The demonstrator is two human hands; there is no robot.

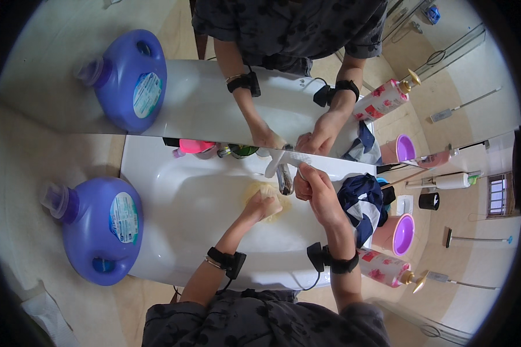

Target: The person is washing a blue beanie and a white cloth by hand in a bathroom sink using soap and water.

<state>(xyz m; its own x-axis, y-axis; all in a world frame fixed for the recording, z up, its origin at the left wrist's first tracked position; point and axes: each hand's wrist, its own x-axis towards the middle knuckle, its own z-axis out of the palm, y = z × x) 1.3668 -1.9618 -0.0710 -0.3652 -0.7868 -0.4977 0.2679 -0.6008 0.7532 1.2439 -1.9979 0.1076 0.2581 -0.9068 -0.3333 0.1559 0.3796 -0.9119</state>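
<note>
In the white sink (179, 243), my left hand (259, 209) is closed round a pale crumpled cloth (270, 192), below the tap. Yellowish wet colour spreads on the basin around it. My right hand (317, 194) is beside the chrome tap (284, 180), its fingers curled. A white, curved piece (275, 164) lies across the top of the tap and reaches toward these fingers. Whether the right fingers grip this piece or a tap part is hidden.
A large purple-blue detergent jug (101, 237) stands left of the sink. At the right are dark blue and white fabric (362, 205), a pump bottle (385, 267) and a pink bucket (396, 234). A mirror (202, 104) rises behind the basin. Small bottles (197, 146) sit along its base.
</note>
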